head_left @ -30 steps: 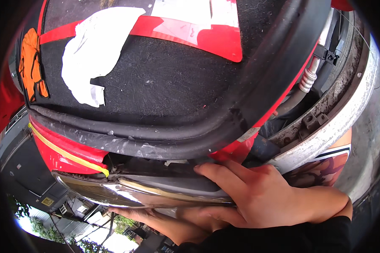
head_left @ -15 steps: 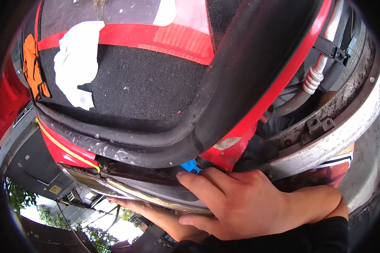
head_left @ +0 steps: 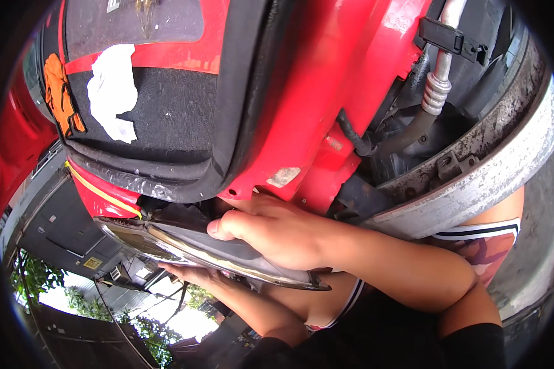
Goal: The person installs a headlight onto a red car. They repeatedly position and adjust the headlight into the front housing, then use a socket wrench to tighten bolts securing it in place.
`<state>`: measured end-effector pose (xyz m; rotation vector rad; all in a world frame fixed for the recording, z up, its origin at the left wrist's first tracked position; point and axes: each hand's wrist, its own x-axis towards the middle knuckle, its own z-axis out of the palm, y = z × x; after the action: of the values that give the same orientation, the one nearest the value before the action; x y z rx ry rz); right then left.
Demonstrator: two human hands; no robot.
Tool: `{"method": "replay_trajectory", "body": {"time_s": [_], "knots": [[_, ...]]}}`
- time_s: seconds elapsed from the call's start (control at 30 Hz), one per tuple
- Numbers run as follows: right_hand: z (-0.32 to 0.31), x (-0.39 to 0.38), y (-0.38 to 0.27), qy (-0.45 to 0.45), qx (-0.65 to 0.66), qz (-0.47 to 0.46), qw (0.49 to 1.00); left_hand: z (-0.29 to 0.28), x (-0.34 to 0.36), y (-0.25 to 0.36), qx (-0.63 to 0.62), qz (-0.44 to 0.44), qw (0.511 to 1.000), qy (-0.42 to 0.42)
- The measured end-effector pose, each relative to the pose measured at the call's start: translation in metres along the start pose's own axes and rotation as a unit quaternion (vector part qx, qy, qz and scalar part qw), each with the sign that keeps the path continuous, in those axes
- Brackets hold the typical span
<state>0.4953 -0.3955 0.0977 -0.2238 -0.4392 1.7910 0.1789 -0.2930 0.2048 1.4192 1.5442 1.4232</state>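
A long curved dark part with a glossy chrome edge (head_left: 166, 246), possibly a lamp, sits against the red car body (head_left: 277, 141). My right hand (head_left: 271, 230) reaches over it into the gap beneath the black rubber seal (head_left: 141, 178); the thumb rests on the part and the other fingertips are hidden. My left hand (head_left: 197, 273) supports the part's lower edge from below, fingers stretched along it. A yellow tape strip (head_left: 104, 194) runs along the red panel to the left.
An orange glove (head_left: 61, 95) and a white cloth (head_left: 112, 92) lie on the dark padded surface (head_left: 172, 111). At the right are a metal pipe (head_left: 437, 92) and a weathered curved metal beam (head_left: 461, 190). Trees (head_left: 37, 277) and another red panel (head_left: 21, 154) show at the left.
My right hand has moved up and left, deeper into the gap. The blue piece glimpsed at its fingertips is out of sight. The view has shifted, showing more of the red body.
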Motion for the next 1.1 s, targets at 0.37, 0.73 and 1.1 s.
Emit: {"method": "replay_trajectory", "body": {"time_s": [0.37, 0.73, 1.1], "knots": [[0.011, -0.020, 0.006, 0.069, 0.040, -0.026, 0.996, 0.006, -0.008, -0.008, -0.048, -0.002, 0.996, -0.069], [0.023, -0.015, 0.088, -0.007, 0.301, -0.222, 0.927, 0.007, -0.011, -0.004, 0.005, 0.019, 0.999, -0.050], [0.027, -0.011, 0.112, 0.048, 0.195, -0.332, 0.922, -0.022, -0.008, -0.010, 0.024, 0.072, 0.996, -0.047]]}}
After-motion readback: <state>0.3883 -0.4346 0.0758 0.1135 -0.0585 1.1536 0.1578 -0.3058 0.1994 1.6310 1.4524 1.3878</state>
